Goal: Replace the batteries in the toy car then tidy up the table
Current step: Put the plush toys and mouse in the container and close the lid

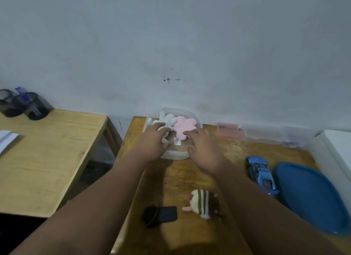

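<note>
A clear plastic box [176,156] stands at the back of the wooden table [190,235], holding a white plush toy [167,120] and a pink plush toy [183,127]. My left hand [152,142] reaches over the box's left side, fingers on the white plush. My right hand [203,148] is spread over the box's right side, fingertips touching the pink plush. Neither hand clearly grips anything. The blue toy car [261,174] lies on the table to the right, apart from both hands.
A striped plush toy [202,203] and a black object [159,215] lie near the front. A blue lid [311,197] sits beside the car. A pink case [228,129] and clear containers [273,134] line the wall. A second table [47,156] with pen holders [24,105] stands left.
</note>
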